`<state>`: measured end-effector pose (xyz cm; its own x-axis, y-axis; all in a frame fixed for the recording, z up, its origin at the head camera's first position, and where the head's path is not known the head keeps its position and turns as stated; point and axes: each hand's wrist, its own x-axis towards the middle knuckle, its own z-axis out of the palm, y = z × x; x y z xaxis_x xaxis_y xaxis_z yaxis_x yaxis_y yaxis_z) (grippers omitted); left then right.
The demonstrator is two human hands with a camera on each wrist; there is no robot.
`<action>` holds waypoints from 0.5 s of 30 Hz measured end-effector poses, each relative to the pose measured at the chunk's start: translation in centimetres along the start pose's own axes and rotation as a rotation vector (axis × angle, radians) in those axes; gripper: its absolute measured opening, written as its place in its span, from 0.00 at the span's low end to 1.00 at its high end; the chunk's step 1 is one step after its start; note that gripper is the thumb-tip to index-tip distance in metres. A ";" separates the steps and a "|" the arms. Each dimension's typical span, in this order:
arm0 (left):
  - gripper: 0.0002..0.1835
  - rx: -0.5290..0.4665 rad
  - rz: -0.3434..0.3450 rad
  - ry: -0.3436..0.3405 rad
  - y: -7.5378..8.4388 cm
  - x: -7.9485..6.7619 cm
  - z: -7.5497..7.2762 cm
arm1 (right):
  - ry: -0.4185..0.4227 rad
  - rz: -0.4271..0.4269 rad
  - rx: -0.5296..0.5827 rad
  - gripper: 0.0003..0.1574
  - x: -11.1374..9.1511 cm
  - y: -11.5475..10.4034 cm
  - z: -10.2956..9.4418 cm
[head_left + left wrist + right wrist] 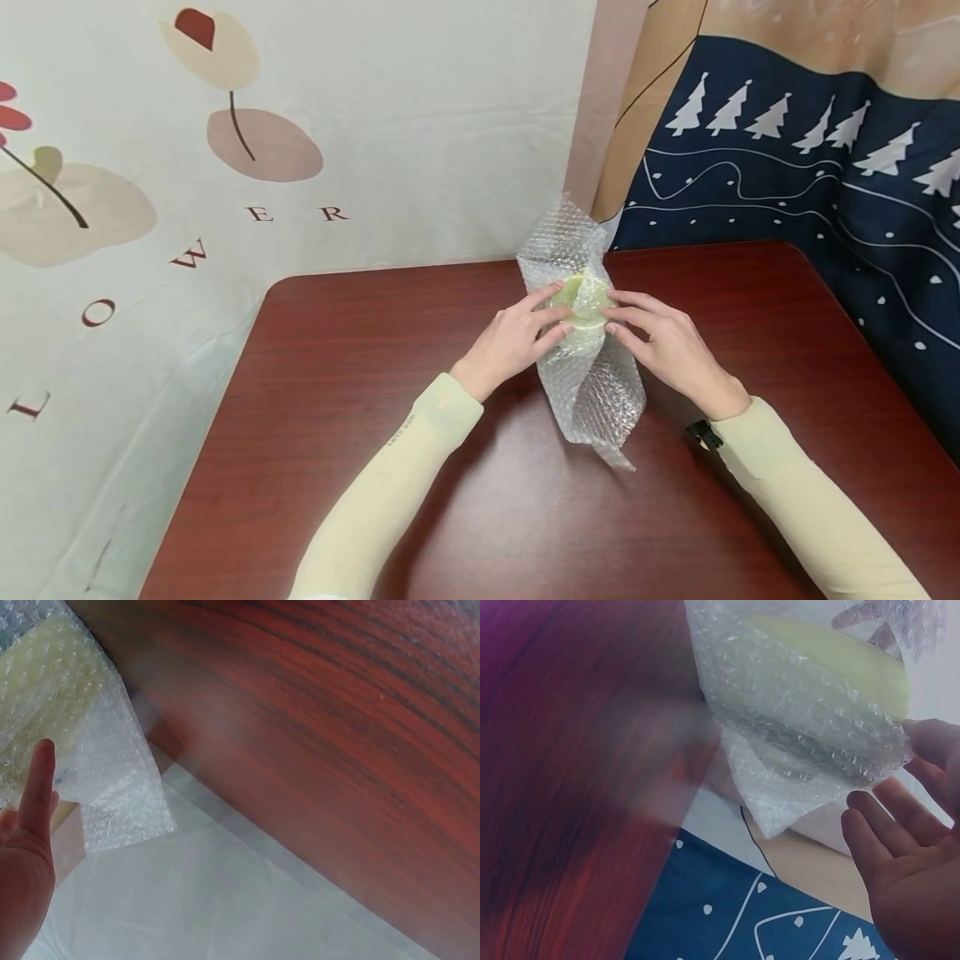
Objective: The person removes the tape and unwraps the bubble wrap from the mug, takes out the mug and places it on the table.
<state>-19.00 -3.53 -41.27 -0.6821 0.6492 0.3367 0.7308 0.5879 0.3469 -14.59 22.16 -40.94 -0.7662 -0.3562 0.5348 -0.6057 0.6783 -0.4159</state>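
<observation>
A pale green round dish, bowl-like in shape (573,292), stands in a sheet of bubble wrap (600,396) whose corners point away from and toward the person. Part of the wrap is folded over the dish's opening. On the left side, my left hand (510,342) rests its spread fingertips on the wrap and the dish's rim. Facing it, my right hand (671,346) touches the other side with loosely bent fingers. The right wrist view shows the dish's pale green side (855,664) through and beside the wrap. Only part of the left hand (26,840) appears in the left wrist view.
The dark red-brown wooden table (360,358) has its back edge just behind the wrap. A white printed cloth (420,125) hangs behind it, and a navy cloth with white trees (750,183) hangs at the right. A small black object (703,435) sits at the right wrist.
</observation>
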 end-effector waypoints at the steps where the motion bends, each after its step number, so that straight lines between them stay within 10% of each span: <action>1: 0.20 0.000 0.003 0.003 0.0 0.0 0.0 | 0.010 -0.003 -0.002 0.21 0.0 0.0 0.0; 15: 0.20 -0.012 0.001 0.014 0.0 -0.1 0.2 | 0.085 -0.005 0.000 0.16 -0.1 -0.1 0.5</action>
<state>-18.94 -3.47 -41.43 -0.6819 0.6429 0.3488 0.7309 0.5815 0.3572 -14.58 21.79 -41.36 -0.7420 -0.3039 0.5975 -0.6096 0.6769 -0.4127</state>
